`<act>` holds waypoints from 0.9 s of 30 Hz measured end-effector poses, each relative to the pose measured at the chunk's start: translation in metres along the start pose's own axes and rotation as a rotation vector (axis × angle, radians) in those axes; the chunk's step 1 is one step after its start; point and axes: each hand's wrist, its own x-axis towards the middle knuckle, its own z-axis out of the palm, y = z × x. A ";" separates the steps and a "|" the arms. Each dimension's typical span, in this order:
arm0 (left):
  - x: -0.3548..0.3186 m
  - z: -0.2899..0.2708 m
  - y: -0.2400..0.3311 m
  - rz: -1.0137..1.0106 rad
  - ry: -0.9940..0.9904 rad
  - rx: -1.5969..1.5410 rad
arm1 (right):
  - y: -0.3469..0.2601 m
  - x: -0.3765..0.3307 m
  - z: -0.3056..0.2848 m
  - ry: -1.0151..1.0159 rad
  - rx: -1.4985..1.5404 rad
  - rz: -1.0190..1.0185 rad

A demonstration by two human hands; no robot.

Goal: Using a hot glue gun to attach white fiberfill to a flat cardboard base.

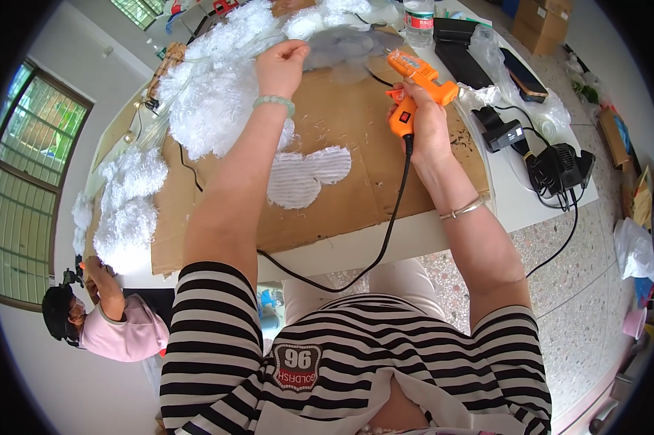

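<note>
An orange hot glue gun [406, 116] is gripped in my right hand [430, 123], its nozzle toward the far left and its black cord hanging from the handle. My left hand [280, 67] is raised with thumb and fingertips pinched together; whatever is between them, if anything, is too small to make out. It hovers beside translucent grey rounded sheets [341, 48] and a big heap of white fluffy fibre [209, 101]. Closer to me, a white ribbed cloud-shaped piece [309, 175] lies flat on the brown cardboard [370, 196], touched by neither hand.
On the table's right stand a water bottle [419, 25], a phone [524, 76], plastic wrapping and a black charger with cables [561, 170]. More fluffy white fibre [127, 210] lies at left, where a co-worker in pink [120, 326] works. Boxes [543, 25] stand on the floor.
</note>
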 end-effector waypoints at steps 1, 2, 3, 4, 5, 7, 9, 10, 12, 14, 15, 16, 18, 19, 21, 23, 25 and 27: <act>-0.001 -0.006 0.010 -0.095 0.081 -0.122 | 0.001 0.000 -0.001 -0.010 -0.003 -0.015; -0.003 -0.012 0.019 -0.094 0.080 -0.118 | 0.001 0.000 -0.001 -0.010 0.001 -0.014; -0.009 -0.020 0.030 -0.144 0.147 -0.164 | 0.001 -0.001 0.000 -0.015 -0.006 -0.005; -0.014 -0.026 0.038 -0.195 0.215 -0.211 | 0.000 -0.001 -0.001 -0.020 -0.015 0.002; -0.019 -0.032 0.040 -0.196 0.217 -0.208 | 0.000 -0.001 -0.002 -0.022 -0.013 0.006; -0.029 -0.044 0.044 -0.335 0.047 -0.311 | 0.000 -0.001 -0.002 -0.025 -0.035 0.009; -0.040 -0.050 0.045 -0.342 0.039 -0.306 | 0.001 0.000 -0.003 -0.031 -0.052 0.015; -0.044 -0.051 0.045 -0.345 0.027 -0.305 | 0.003 -0.001 -0.003 -0.034 -0.070 0.017; -0.050 -0.049 0.044 -0.292 0.040 -0.263 | 0.005 -0.002 -0.002 -0.028 -0.078 0.022; -0.054 -0.042 0.045 -0.239 0.051 -0.224 | 0.006 -0.002 -0.002 -0.019 -0.089 0.025; -0.053 -0.035 0.047 -0.225 0.097 -0.202 | 0.006 -0.002 -0.004 -0.030 -0.092 0.021; -0.053 -0.028 0.048 -0.212 0.142 -0.180 | 0.006 -0.001 -0.005 -0.040 -0.095 0.018; -0.050 -0.013 0.045 -0.120 0.128 -0.088 | 0.008 0.003 -0.007 -0.039 -0.096 0.002; -0.050 -0.007 0.043 -0.020 0.113 0.005 | 0.009 0.004 -0.008 -0.042 -0.093 -0.018; -0.051 0.003 0.038 0.160 0.091 0.131 | 0.008 0.003 -0.006 -0.029 -0.098 -0.010; -0.058 0.011 0.031 0.541 0.048 0.377 | 0.007 0.003 -0.005 -0.012 -0.103 0.002; -0.064 0.017 0.031 0.481 -0.012 0.395 | 0.008 0.006 -0.006 -0.029 -0.110 -0.007; -0.067 0.023 0.030 0.499 0.005 0.346 | 0.007 0.006 -0.006 -0.017 -0.104 0.012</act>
